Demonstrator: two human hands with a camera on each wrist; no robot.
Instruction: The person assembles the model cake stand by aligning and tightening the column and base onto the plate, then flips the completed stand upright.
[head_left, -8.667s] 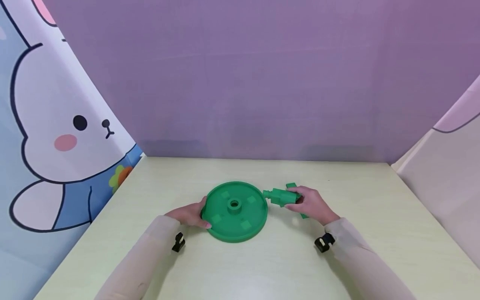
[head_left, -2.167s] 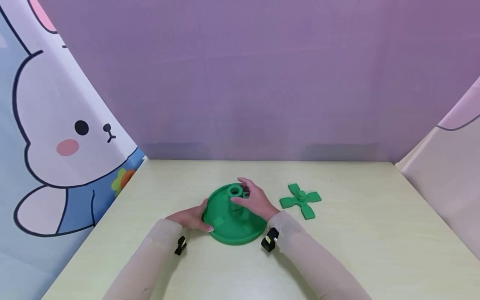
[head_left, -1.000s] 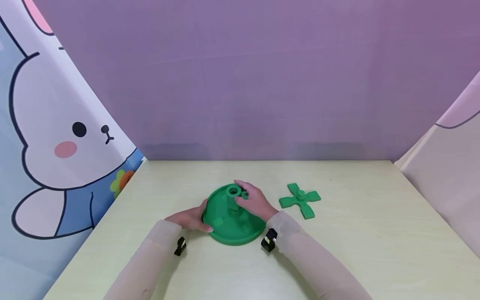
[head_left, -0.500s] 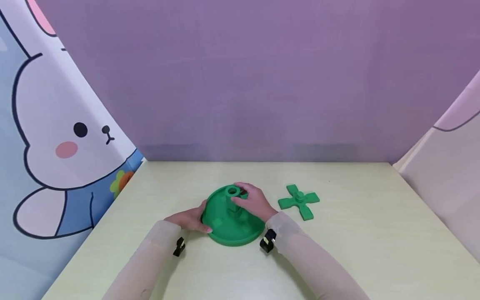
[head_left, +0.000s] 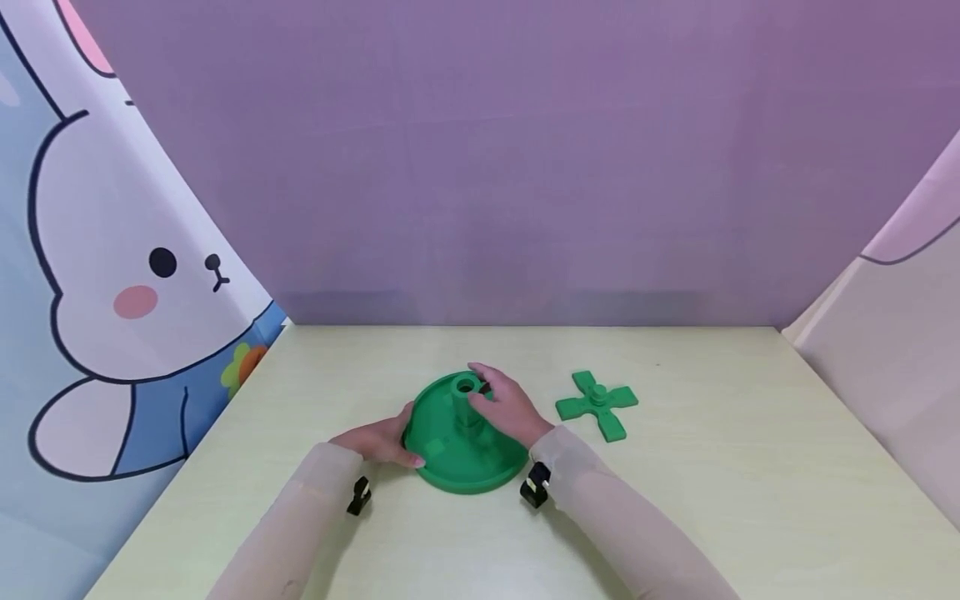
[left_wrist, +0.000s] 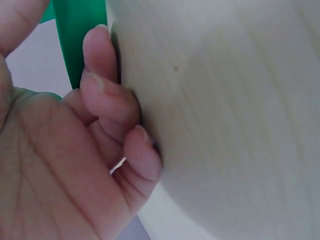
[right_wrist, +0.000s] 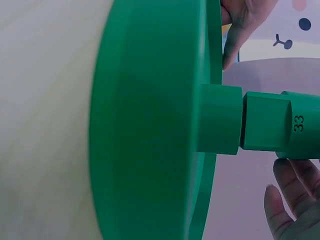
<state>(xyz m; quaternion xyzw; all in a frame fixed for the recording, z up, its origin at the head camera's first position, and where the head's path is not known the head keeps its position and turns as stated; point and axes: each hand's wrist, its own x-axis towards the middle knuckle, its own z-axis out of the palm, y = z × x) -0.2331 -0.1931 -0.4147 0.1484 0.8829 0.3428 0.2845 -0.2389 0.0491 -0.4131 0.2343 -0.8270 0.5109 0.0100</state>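
A round green disc with a raised rim (head_left: 465,483) lies on the table, with several lighter square patches on its face. From its central hub (right_wrist: 220,120) rises a green hollow post (head_left: 463,408), upright and marked "33" in the right wrist view. A thin dark seam shows where post and hub meet. My left hand (head_left: 382,437) grips the disc's left edge, thumb toward the near side; in the left wrist view its fingers (left_wrist: 112,102) curl beside the rim. My right hand (head_left: 512,407) holds the post near its top, thumb and fingers around it.
A flat green cross-shaped piece (head_left: 598,402) with a round central knob lies on the pale table (head_left: 750,467), right of the disc. A purple cloth (head_left: 525,167) stands behind the table, with a rabbit-print cloth (head_left: 97,250) at the left.
Earlier my right hand held the post sideways above the cross piece; since then the post has come upright onto the disc's hub. Over the last second the hands have barely moved.
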